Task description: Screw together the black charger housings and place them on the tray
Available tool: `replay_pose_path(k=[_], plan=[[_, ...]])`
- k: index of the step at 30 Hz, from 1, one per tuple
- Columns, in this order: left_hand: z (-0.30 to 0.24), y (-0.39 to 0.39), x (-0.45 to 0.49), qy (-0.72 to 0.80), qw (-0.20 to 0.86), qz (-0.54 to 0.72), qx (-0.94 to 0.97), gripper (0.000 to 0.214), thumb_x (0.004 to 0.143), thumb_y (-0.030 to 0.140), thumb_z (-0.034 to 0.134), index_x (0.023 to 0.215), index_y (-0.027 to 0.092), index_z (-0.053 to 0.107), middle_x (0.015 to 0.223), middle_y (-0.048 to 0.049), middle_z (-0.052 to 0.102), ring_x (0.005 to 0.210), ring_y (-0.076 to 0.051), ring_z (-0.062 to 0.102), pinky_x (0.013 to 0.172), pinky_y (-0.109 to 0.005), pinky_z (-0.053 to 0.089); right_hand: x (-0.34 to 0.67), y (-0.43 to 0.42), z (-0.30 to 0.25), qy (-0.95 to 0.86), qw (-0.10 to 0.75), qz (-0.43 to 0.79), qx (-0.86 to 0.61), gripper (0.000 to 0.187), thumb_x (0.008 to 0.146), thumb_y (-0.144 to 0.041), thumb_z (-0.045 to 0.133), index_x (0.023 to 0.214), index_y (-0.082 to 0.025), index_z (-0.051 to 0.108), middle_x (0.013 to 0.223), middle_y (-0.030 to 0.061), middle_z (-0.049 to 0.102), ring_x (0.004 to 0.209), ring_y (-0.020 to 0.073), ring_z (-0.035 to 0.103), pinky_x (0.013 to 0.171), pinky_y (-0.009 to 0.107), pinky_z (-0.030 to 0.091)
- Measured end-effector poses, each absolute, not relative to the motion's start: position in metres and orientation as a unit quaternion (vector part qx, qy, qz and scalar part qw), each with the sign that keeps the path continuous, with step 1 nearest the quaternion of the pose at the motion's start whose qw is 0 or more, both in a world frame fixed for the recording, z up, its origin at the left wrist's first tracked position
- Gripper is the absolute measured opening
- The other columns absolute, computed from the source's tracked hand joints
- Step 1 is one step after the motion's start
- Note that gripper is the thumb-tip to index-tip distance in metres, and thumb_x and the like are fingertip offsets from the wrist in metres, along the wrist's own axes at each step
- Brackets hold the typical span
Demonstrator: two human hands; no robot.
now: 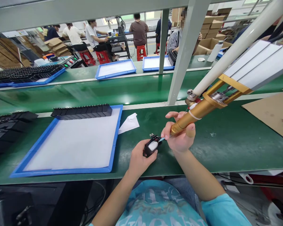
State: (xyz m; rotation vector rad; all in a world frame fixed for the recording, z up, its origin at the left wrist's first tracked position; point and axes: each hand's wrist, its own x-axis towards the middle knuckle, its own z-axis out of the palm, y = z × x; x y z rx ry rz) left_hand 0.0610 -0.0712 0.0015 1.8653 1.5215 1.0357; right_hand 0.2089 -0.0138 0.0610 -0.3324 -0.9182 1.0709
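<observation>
My left hand (138, 159) grips a small black plastic housing (147, 151), tilted above the green bench. A white oval part (153, 145) lies in the housing, and metal prongs stick out at its far end. In my right hand (181, 138) is a gold-coloured glue dispenser (191, 116), held by its lower barrel with the fingers around it. Its pale blue nozzle (161, 139) reaches the housing's right edge; whether it touches inside I cannot tell.
To the left sits a blue-rimmed tray (112, 150) with a row of black housings (82, 111) along its back. More black units (7, 135) stand at far left. White paper (129, 123) lies beside the tray. A metal post (182, 62) rises behind the dispenser; cardboard (269, 110) lies right.
</observation>
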Motion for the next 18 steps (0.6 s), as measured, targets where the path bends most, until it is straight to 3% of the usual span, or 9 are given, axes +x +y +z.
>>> replay_pose_path(k=[9,18], plan=[[-0.001,-0.071,0.063,0.568,0.274,0.376,0.679,0.029,0.074,0.027,0.065,0.102,0.022,0.059,0.083,0.0005,0.067,0.059,-0.012,0.058,0.056,-0.023,0.050,0.210,-0.015,0.063,-0.415,0.737,0.505,-0.175,0.047,0.081,-0.063,0.050,0.112,-0.028,0.051,0.098,-0.0004,0.061,0.038,0.0054,0.052,0.037,0.026,0.053],[-0.007,-0.060,0.079,0.595,0.294,0.347,0.662,0.030,0.075,0.028,0.065,0.103,0.022,0.055,0.090,-0.0010,0.069,0.064,-0.014,0.062,0.064,-0.027,0.053,0.210,-0.016,0.064,-0.405,0.740,0.512,-0.161,0.044,0.082,-0.060,0.050,0.113,-0.028,0.052,0.098,-0.0008,0.061,0.040,0.0062,0.053,0.040,0.028,0.054]])
